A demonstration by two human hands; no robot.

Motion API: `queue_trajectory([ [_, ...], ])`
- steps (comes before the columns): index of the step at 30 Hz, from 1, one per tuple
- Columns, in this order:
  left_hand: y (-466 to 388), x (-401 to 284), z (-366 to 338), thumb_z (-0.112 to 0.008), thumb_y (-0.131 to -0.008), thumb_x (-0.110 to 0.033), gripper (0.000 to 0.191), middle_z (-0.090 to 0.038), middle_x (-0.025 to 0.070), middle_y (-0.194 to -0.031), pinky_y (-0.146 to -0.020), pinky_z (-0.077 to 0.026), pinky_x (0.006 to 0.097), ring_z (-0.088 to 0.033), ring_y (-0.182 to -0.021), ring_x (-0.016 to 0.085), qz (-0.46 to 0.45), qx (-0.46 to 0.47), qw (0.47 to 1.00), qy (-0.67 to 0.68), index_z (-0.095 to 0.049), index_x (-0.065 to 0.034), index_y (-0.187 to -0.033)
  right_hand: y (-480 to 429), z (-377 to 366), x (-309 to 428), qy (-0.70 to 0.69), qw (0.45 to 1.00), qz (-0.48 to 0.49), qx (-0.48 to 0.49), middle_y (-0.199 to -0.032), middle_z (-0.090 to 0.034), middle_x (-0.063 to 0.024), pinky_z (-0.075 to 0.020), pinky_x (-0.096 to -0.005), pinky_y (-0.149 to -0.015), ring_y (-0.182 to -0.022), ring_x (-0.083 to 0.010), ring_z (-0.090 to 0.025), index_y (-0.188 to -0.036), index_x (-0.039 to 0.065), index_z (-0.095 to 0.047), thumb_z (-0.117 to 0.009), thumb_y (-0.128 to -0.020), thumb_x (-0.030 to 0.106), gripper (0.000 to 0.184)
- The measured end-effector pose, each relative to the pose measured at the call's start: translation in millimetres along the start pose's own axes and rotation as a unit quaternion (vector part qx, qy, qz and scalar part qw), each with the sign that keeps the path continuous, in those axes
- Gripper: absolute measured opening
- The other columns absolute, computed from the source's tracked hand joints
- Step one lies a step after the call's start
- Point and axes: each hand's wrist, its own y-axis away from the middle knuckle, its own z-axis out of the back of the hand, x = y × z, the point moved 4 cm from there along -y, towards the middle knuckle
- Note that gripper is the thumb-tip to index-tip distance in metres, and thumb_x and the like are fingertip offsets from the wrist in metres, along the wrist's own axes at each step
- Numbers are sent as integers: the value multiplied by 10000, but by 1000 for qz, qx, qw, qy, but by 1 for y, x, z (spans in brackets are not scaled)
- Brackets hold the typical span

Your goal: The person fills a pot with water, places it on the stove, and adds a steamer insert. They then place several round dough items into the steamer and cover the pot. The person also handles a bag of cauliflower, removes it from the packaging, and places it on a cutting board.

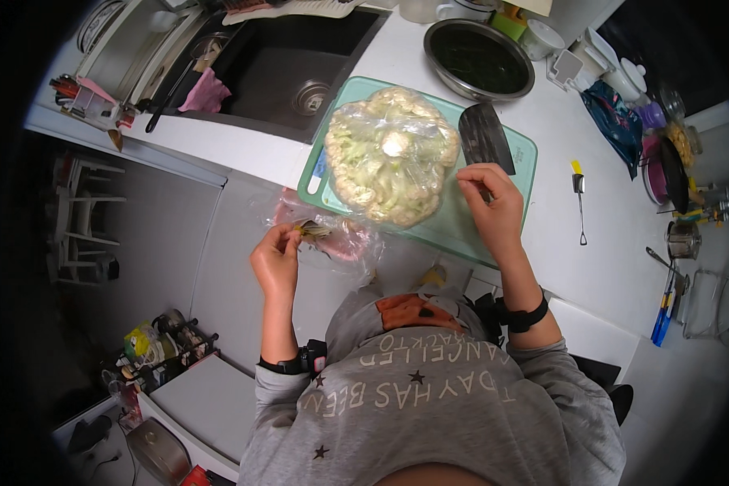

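A cauliflower head [392, 155] in clear plastic film lies on a green-rimmed cutting board [525, 152] at the counter's edge. My left hand [277, 255] pinches a small yellowish-dark scrap [311, 229], perhaps a label or a leaf piece, left of the board and over a clear plastic bag with pink in it [346, 240]. My right hand [495, 203] is over the board's right part, thumb and index finger close together; whether anything is between them cannot be told. Just beyond it, the dark broad blade of a cleaver [486, 136] rests on the board, its handle not visible.
A dark sink [273, 67] with a pink cloth [205, 91] at its edge is at the upper left. Behind the board stands a steel bowl of dark liquid [479, 59]. A small long-handled utensil [579, 200] lies to the right, with jars and pots beyond.
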Motion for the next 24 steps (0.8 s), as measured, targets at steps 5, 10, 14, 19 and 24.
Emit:
queue_trajectory([
  [5,-13,21,-7,-611,-822,5,166,-695,126,-810,-661,-521,281,-665,-680,165,-24,3,999,-29,-663,4,-979,0,-10,0,-2,1000,2,-18,-885,-635,-67,-482,-234,-656,-727,-128,-594,-882,1,-659,-633,-793,-33,99],
  [10,-22,29,-15,-572,-819,32,212,-695,152,-864,-691,-527,312,-692,-774,220,-47,43,996,-62,-656,0,-1010,3,-14,14,52,997,41,-41,-890,-636,-88,-491,-255,-664,-744,-179,-614,-856,6,-647,-630,-779,-44,93],
  [14,-36,35,-18,-564,-830,12,236,-692,160,-904,-725,-525,321,-687,-835,263,-65,76,989,-108,-646,2,-1051,30,-52,29,-14,992,60,114,-949,-635,-101,-507,-287,-725,-836,-227,-626,-925,29,-644,-620,-798,-23,140],
  [19,-60,39,-14,-556,-851,-29,268,-685,164,-964,-761,-515,325,-679,-865,270,-88,96,990,-55,-634,-8,-1107,92,-171,36,-99,905,172,376,-1057,-596,-142,-492,-357,-848,-995,-307,-581,-1121,48,-570,-657,-790,118,350],
  [24,-74,50,0,-544,-854,-37,320,-686,161,-968,-756,-515,340,-677,-847,269,-50,80,993,-67,-608,-13,-1166,90,-185,-6,189,914,119,338,-1185,-506,-199,-473,-400,-875,-1060,-373,-527,-1290,38,-437,-677,-792,209,579],
])
